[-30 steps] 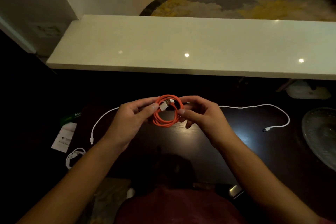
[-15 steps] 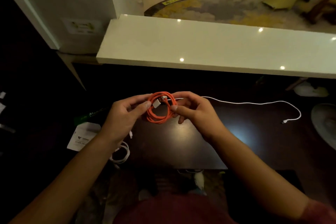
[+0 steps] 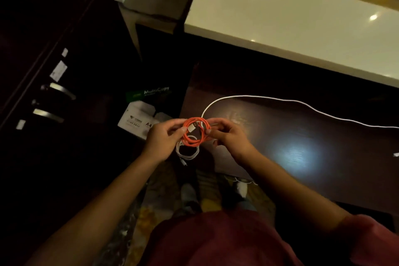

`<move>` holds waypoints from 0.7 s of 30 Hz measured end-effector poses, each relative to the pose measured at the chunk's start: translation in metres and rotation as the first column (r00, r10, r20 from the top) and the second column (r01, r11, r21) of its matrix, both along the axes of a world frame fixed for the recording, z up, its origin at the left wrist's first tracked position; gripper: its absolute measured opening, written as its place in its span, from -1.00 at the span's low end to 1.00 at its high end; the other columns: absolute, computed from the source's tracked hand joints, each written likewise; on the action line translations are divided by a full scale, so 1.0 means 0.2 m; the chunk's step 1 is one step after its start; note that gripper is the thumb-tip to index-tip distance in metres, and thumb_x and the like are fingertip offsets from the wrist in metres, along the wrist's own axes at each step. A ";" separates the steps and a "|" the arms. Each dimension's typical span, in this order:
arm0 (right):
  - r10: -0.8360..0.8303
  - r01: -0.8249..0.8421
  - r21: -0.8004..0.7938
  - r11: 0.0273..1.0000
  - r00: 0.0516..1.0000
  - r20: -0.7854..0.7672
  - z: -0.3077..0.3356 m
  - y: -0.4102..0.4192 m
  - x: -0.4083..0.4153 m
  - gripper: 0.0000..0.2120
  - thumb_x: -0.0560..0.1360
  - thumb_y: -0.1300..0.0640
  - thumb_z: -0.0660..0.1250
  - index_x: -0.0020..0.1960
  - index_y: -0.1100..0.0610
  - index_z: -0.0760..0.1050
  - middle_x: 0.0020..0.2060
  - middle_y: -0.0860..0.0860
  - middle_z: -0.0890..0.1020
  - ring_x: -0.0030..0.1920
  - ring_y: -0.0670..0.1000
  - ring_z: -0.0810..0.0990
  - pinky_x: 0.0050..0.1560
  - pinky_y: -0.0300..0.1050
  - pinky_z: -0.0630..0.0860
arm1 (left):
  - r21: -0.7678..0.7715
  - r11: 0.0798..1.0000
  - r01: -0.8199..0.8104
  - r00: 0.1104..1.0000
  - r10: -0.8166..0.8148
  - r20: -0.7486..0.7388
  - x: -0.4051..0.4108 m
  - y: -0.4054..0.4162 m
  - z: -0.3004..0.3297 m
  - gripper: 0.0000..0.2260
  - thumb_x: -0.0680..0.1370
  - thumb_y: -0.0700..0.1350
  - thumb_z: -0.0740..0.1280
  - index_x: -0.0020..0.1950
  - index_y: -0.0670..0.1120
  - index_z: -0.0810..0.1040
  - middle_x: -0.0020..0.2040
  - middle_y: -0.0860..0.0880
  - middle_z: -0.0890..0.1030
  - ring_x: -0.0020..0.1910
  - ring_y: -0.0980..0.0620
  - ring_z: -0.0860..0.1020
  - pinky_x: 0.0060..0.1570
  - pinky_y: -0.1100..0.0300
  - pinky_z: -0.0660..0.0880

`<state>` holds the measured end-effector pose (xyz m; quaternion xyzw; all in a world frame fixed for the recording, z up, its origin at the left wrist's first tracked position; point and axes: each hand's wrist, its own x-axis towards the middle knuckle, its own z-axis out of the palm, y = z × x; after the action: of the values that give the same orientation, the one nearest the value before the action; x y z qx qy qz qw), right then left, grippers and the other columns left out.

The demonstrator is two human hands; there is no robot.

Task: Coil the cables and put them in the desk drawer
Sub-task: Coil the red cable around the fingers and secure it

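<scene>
The orange cable point(image 3: 195, 133) is wound into a small round coil of several thin, smooth loops, held in the air above the near left corner of the dark desk point(image 3: 302, 136). Its pale metallic plug point(image 3: 192, 128) lies across the top of the coil. The left hand point(image 3: 163, 140) comes in from the lower left with the forearm stretched out, thumb and fingers curled to pinch the coil's left side by the plug. The right hand point(image 3: 228, 136) reaches in from the lower right, its fingers bent and pinching the coil's right edge. Directly under the coil sits a small white coiled cable point(image 3: 187, 152), thin and glossy, with one end trailing down; whether it rests on the desk edge cannot be told. A long white cable point(image 3: 280, 100) lies uncoiled on the desk, curving from near the hands away to the right. The desk top is dark wood grain with a bluish glare. Beyond it runs a pale polished ledge point(image 3: 280, 19). To the left lie a white paper ream point(image 3: 140, 122) and dark cabinet fronts with curved metal handles point(image 3: 58, 90)
</scene>
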<state>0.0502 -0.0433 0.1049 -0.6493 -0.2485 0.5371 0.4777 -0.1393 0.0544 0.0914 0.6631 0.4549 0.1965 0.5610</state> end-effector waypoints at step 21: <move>0.220 -0.149 -0.337 0.930 0.958 0.184 -0.41 0.05 -0.01 -0.78 0.53 0.28 0.43 0.16 0.14 0.60 -0.01 0.15 0.72 -0.02 0.18 0.72 -0.14 -0.06 0.65 | 0.019 0.997 0.079 0.951 -0.070 -0.302 -0.01 0.01 -0.39 -0.80 0.56 -0.26 0.43 0.18 -0.19 0.68 0.08 -0.14 0.68 -0.07 0.01 0.63 -0.11 0.37 0.46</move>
<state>0.0482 -0.0326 0.0237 -0.7467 -0.2693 0.5383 0.2831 -0.1413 0.0573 0.0137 0.7107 0.5066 0.0788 0.4817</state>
